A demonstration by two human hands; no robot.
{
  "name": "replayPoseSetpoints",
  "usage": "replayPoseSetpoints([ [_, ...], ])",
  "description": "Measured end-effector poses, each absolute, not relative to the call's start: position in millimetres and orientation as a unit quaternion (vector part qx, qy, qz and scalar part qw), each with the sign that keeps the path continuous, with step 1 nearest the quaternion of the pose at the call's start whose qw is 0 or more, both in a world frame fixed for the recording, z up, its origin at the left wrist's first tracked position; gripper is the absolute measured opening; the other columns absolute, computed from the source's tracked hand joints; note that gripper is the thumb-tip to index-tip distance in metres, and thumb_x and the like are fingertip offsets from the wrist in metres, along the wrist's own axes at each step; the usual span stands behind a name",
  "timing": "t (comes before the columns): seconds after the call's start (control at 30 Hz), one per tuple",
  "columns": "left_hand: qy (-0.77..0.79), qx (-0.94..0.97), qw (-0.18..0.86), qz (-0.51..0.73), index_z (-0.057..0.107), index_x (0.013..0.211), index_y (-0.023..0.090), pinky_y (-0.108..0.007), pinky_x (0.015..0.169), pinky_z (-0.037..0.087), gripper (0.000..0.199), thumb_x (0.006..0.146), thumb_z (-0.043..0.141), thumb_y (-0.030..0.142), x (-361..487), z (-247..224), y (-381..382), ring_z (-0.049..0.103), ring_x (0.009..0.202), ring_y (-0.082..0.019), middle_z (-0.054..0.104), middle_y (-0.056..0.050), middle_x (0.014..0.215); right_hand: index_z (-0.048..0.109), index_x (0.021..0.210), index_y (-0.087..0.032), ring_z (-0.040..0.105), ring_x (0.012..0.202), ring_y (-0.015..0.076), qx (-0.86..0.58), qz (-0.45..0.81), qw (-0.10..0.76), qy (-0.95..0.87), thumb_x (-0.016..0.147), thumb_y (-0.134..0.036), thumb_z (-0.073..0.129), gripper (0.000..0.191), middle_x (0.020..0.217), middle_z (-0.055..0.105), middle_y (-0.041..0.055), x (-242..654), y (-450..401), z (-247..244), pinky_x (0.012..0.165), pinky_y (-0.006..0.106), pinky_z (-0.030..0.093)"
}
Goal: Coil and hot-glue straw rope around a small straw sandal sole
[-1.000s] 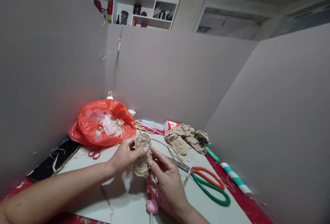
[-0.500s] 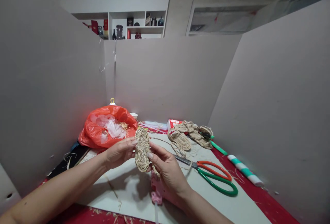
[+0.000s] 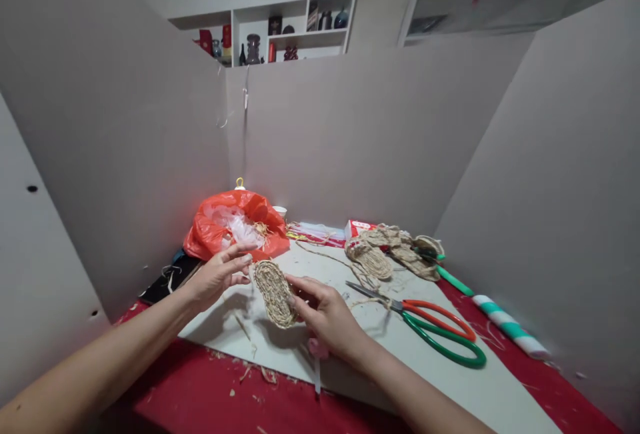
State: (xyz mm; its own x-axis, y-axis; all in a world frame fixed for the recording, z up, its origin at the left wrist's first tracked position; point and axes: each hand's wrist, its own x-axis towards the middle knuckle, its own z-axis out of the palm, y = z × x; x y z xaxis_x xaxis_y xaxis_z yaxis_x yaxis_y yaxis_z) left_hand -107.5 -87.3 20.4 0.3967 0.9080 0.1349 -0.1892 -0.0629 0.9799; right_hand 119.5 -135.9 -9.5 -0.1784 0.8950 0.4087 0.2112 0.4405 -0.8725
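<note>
A small oval woven straw piece (image 3: 274, 294) is tilted in the air over the white board (image 3: 330, 264). My right hand (image 3: 325, 314) pinches its right edge between thumb and fingers. Just left of the piece, my left hand (image 3: 220, 277) has its fingers apart, near the upper left edge and holding nothing that I can make out. Partly hidden below my right hand is a pink tool (image 3: 318, 349) with a clear stick poking out of it.
Large scissors (image 3: 435, 324) with orange and green handles lie right of my hands. Behind are coiled straw cord pieces (image 3: 373, 257), a red plastic bag (image 3: 205, 227) and a red-and-white box (image 3: 357, 227). A striped roll (image 3: 510, 326) lies far right.
My left hand has let go of the woven piece and its fingers have spread. The piece has tilted, its top leaning left, in my right hand. The camera view has shifted.
</note>
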Motion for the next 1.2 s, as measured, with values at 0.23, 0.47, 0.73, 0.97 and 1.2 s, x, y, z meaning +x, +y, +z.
replayPoseSetpoints([
  [0.23, 0.365, 0.589, 0.501, 0.519, 0.069, 0.104, 0.018, -0.026, 0.077, 0.042, 0.028, 0.078, 0.073, 0.029, -90, 7, -96, 0.052, 0.079, -0.012, 0.062, -0.001, 0.090, 0.074, 0.112, -0.026, 0.059, 0.069, 0.0170, -0.386, 0.303, 0.429, -0.758, 0.077, -0.014, 0.061, 0.040, 0.082, 0.070, 0.0031, 131, -136, -6, 0.070, 0.031, 0.047],
  [0.47, 0.396, 0.572, 0.487, 0.527, 0.068, 0.108, 0.019, -0.028, 0.070, 0.045, 0.035, 0.075, 0.075, 0.028, -93, -6, -78, 0.055, 0.068, -0.013, 0.064, 0.000, 0.073, 0.071, 0.119, -0.027, 0.061, 0.071, 0.0170, -0.389, 0.335, 0.463, -0.723, 0.082, -0.019, 0.059, 0.039, 0.085, 0.071, 0.0033, 130, -136, -1, 0.065, 0.030, 0.050],
  [0.73, 0.386, 0.554, 0.569, 0.469, 0.072, 0.091, 0.016, -0.026, 0.061, 0.044, 0.019, 0.075, 0.073, 0.026, -93, -22, -73, 0.053, 0.058, -0.010, 0.063, -0.002, 0.069, 0.070, 0.120, -0.024, 0.062, 0.061, 0.0148, -0.378, 0.435, 0.485, -0.658, 0.083, -0.024, 0.060, 0.038, 0.080, 0.076, 0.0019, 129, -129, -5, 0.054, 0.026, 0.050],
  [0.97, 0.321, 0.562, 0.660, 0.381, 0.071, 0.103, 0.017, -0.025, 0.060, 0.045, 0.032, 0.071, 0.073, 0.023, -84, -17, -93, 0.056, 0.066, -0.013, 0.068, -0.006, 0.085, 0.074, 0.111, -0.027, 0.065, 0.064, 0.0159, -0.353, 0.479, 0.495, -0.633, 0.081, -0.026, 0.063, 0.032, 0.083, 0.078, 0.0012, 124, -135, 1, 0.059, 0.029, 0.053],
  [1.2, 0.229, 0.556, 0.718, 0.351, 0.071, 0.108, 0.014, -0.032, 0.080, 0.049, 0.038, 0.072, 0.074, 0.029, -91, -10, -104, 0.065, 0.084, -0.020, 0.072, -0.011, 0.097, 0.077, 0.104, -0.027, 0.066, 0.066, 0.0188, -0.357, 0.476, 0.510, -0.622, 0.076, -0.024, 0.066, 0.030, 0.076, 0.077, 0.0005, 113, -143, 2, 0.060, 0.031, 0.055],
])
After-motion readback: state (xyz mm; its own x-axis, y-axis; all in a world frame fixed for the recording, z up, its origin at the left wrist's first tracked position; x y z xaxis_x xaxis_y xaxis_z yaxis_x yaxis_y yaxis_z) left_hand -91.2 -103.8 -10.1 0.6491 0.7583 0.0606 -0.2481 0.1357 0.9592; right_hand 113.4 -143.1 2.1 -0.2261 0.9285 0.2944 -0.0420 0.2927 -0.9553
